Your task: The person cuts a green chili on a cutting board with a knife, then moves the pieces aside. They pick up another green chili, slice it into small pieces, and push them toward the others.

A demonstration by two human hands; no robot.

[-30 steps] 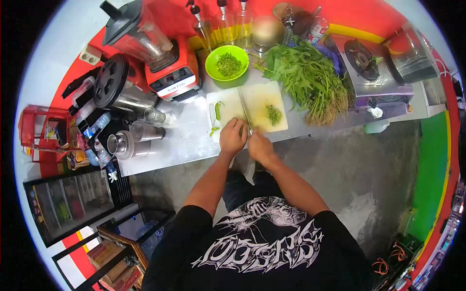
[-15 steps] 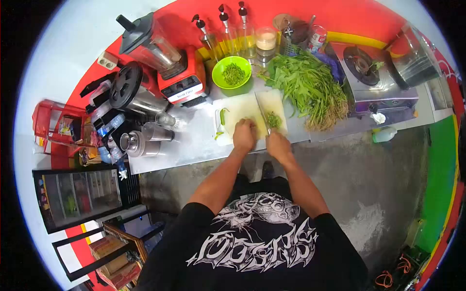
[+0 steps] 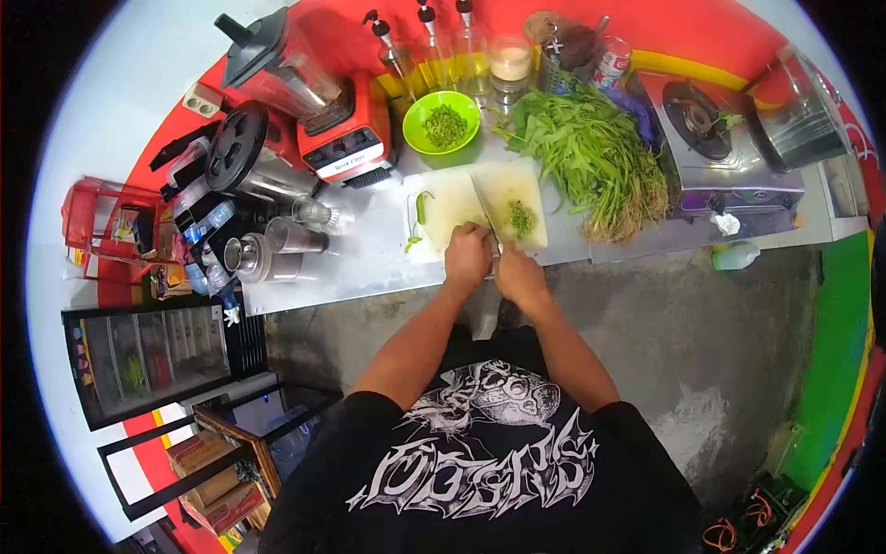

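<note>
My right hand (image 3: 521, 279) is closed around the handle of a knife (image 3: 484, 199), its blade slanting up and left across a white cutting board (image 3: 448, 181). Just left of the blade, my left hand (image 3: 469, 256) rests on the board with curled fingers; what lies under them is hidden. Chopped green pieces (image 3: 521, 219) form a small heap on the board, right of the knife. At the board's left side lie a green chili (image 3: 421, 209) and some smaller green bits. Behind the board stands a lime-green bowl (image 3: 415, 138) containing chopped greens.
A large bunch of leafy greens with roots (image 3: 591, 152) lies right of the board, beside a gas stove (image 3: 738, 180). A red blender (image 3: 341, 138) and metal shakers (image 3: 268, 260) stand to the left. Pump bottles (image 3: 399, 63) line the back wall.
My right hand and the knife have shifted left, closer to my left hand. More of the chopped heap shows right of the blade. The whole view has shifted slightly.
</note>
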